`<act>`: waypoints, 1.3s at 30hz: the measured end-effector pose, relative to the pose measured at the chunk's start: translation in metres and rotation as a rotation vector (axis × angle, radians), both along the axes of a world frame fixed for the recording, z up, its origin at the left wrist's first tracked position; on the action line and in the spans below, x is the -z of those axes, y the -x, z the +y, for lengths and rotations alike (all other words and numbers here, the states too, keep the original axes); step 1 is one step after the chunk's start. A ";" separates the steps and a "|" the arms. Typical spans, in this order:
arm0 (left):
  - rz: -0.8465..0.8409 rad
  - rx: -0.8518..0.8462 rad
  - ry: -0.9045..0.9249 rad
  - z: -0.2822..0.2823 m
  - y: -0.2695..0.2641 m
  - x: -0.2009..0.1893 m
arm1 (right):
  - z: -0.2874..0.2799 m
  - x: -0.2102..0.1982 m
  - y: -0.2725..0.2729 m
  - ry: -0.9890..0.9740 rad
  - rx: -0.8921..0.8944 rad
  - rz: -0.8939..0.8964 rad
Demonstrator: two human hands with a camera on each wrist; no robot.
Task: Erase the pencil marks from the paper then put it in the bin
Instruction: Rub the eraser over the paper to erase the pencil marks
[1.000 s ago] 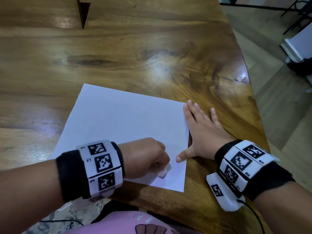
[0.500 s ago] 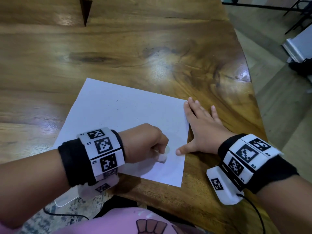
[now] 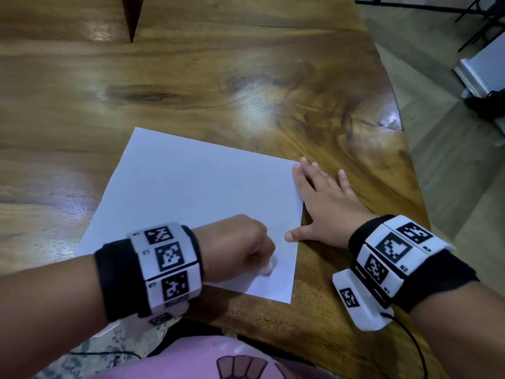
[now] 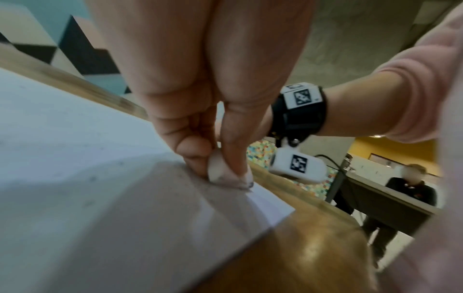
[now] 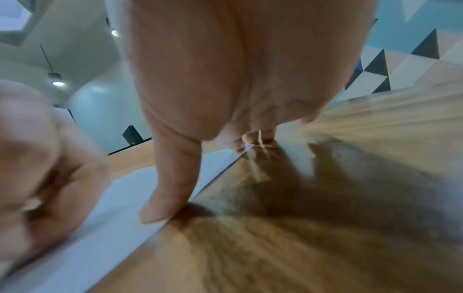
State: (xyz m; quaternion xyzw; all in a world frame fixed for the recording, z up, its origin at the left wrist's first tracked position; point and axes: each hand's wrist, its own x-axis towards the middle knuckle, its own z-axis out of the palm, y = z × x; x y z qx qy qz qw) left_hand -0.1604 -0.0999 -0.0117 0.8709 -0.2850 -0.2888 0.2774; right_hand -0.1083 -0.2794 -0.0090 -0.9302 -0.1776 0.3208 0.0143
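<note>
Paper: a white sheet (image 3: 191, 203) lies flat on the wooden table (image 3: 218, 86), its near right corner at about 5 o'clock from the sheet's middle, close to the table edge.
Left hand: the left hand (image 3: 237, 247) has its fingers curled tight around a small white eraser (image 4: 220, 172), whose smudged tip presses on the sheet near that corner.
Right hand: the right hand (image 3: 325, 209) lies flat with fingers straight; thumb and forefinger rest on the sheet's right edge at 3 o'clock, the other fingers on the bare wood.
Change: half a second ago the eraser sat a little farther up the sheet; now it is back nearer the bottom edge, much where it was a second ago. The right hand has not moved. That reads as back-and-forth rubbing over one small patch.
Marks: only faint specks show on the sheet; I cannot tell whether pencil lines remain under the left hand.
Task stage: erasing looks to be under way; no bin is in view, so the throwing-away step is not yet begun.
</note>
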 end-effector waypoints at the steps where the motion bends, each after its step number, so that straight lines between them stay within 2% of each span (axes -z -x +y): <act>1: 0.050 0.000 -0.003 0.003 0.001 0.000 | 0.000 0.000 0.000 -0.003 0.001 -0.003; 2: 0.056 -0.010 -0.007 0.003 -0.002 -0.002 | 0.000 0.000 0.000 -0.006 0.003 -0.006; 5: -0.113 -0.097 -0.033 0.001 -0.024 -0.004 | 0.000 0.000 0.000 -0.019 0.014 -0.013; 7: -0.156 -0.131 -0.035 0.002 -0.028 -0.002 | 0.000 0.000 0.000 -0.027 0.023 -0.018; 9: -0.121 -0.065 -0.022 0.008 -0.018 0.000 | 0.001 0.000 -0.001 -0.033 0.034 -0.020; 12: 0.020 0.003 -0.042 0.018 -0.005 -0.002 | 0.001 0.000 -0.001 -0.034 0.041 -0.032; 18: -0.148 -0.195 -0.011 0.011 -0.022 0.000 | 0.002 0.000 -0.001 -0.021 0.043 -0.040; 20: -0.134 -0.115 0.032 0.019 -0.013 0.002 | 0.002 0.000 -0.001 -0.019 0.041 -0.044; 23: -0.015 -0.012 -0.014 0.029 0.003 0.001 | 0.003 0.000 0.000 -0.017 0.037 -0.047; 25: -0.004 -0.022 -0.038 0.027 -0.001 0.000 | 0.003 0.000 0.000 -0.010 0.031 -0.045; 28: -0.111 -0.136 -0.064 0.011 -0.020 -0.006 | 0.004 -0.001 -0.001 0.001 0.027 -0.040; 30: -0.118 -0.171 -0.063 0.009 -0.026 -0.006 | 0.004 -0.001 -0.001 0.008 0.025 -0.037; 33: -0.088 -0.058 -0.046 0.022 -0.013 0.000 | 0.003 -0.001 -0.001 0.004 0.029 -0.036; 35: 0.031 -0.053 -0.103 0.033 -0.005 0.004 | 0.004 -0.001 -0.001 0.007 0.029 -0.033; 36: 0.052 0.004 -0.133 0.036 -0.004 0.003 | 0.004 -0.001 -0.002 0.010 0.029 -0.032; 38: 0.101 0.038 -0.104 0.027 -0.009 0.002 | 0.005 -0.001 -0.002 0.015 0.028 -0.034; 39: 0.074 0.009 -0.104 0.017 -0.015 0.000 | 0.006 -0.002 -0.002 0.016 0.029 -0.035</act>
